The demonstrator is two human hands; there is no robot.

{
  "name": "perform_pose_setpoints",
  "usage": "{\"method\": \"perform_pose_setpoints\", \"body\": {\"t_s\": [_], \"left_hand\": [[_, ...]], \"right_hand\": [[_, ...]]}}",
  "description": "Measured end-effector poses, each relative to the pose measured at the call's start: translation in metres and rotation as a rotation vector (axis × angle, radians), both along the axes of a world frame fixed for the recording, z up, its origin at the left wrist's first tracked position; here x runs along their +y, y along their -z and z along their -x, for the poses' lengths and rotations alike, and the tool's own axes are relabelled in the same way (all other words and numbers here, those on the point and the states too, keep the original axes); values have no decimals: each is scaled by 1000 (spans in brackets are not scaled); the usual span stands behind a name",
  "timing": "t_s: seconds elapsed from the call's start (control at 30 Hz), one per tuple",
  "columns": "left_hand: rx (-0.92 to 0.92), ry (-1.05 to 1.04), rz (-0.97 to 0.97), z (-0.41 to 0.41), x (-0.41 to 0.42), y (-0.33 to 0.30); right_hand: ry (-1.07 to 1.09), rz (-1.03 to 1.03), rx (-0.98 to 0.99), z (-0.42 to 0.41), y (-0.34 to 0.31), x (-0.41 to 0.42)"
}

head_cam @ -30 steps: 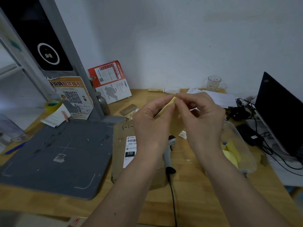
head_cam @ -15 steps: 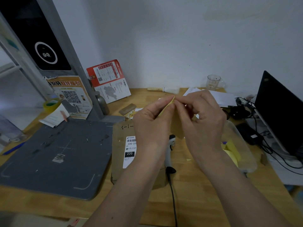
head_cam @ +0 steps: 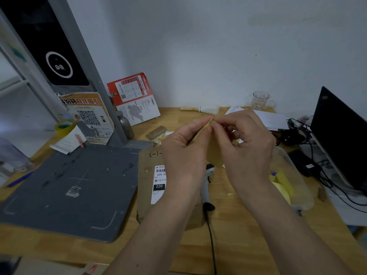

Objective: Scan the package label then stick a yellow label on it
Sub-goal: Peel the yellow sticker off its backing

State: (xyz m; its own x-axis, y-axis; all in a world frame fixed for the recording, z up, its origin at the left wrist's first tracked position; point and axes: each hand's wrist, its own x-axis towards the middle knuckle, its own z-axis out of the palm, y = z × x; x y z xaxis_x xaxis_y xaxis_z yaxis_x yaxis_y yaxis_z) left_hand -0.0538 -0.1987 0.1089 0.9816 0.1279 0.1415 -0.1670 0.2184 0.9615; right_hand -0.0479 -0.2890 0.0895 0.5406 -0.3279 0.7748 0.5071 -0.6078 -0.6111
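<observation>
The cardboard package point(head_cam: 149, 187) is lying on the bench point(head_cam: 228, 245) at six o'clock below my hands. My left hand point(head_cam: 184, 153) and right hand point(head_cam: 246, 147) are both pinching the yellow label point(head_cam: 213, 147), peeling one corner; I'm pulling slowly so it isn't tearing.

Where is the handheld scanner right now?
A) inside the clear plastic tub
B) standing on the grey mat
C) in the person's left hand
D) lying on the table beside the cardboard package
D: the scanner lies on the table beside the cardboard package, while both hands pinch the yellow label.
</observation>
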Motion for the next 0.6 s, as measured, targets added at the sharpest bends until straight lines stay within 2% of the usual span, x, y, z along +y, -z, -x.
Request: {"method": "perform_pose_setpoints", "body": {"t_s": [0.33, 0.6], "left_hand": [[-15, -12, 3, 2, 0, 1], [-18, -20, -13, 4, -2, 1]], "right_hand": [[22, 69, -24, 0, 1, -1], [8, 48, -35, 1, 2, -3]]}}
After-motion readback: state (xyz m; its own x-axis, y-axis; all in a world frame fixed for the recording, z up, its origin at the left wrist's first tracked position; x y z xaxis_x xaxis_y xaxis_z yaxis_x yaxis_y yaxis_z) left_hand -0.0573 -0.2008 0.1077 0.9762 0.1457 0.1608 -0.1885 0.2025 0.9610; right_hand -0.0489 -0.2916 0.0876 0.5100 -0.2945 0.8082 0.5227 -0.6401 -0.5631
